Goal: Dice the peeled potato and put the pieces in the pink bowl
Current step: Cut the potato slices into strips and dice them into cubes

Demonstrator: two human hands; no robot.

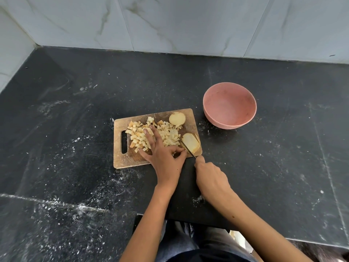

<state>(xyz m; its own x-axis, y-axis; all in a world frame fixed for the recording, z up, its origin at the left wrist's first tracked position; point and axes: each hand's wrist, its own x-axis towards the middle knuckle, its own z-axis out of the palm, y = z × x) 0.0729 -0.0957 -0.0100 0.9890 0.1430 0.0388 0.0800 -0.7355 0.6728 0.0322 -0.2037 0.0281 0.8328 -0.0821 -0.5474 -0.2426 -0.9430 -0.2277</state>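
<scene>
On a dark counter (75, 129), a wooden cutting board (124, 161) holds a pile of diced potato pieces (170, 135), a round potato chunk (177, 118) and potato slices (190, 142). The left hand (163, 157) lies flat with fingers spread over the pile. The right hand (211, 178) grips a knife (188, 148) whose blade sits beside the slices; a pink bowl (229, 105) stands nearby to the right, off the board.

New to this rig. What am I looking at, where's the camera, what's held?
There is no robot here: a person works with bare hands, and the one picture comes from a camera worn on the head, looking down. On the black counter lies a wooden cutting board with a pile of diced potato, a round potato piece and a few slices. The left hand rests on the dice with its fingers spread. The right hand grips a knife. The pink bowl beside the board is empty.
</scene>
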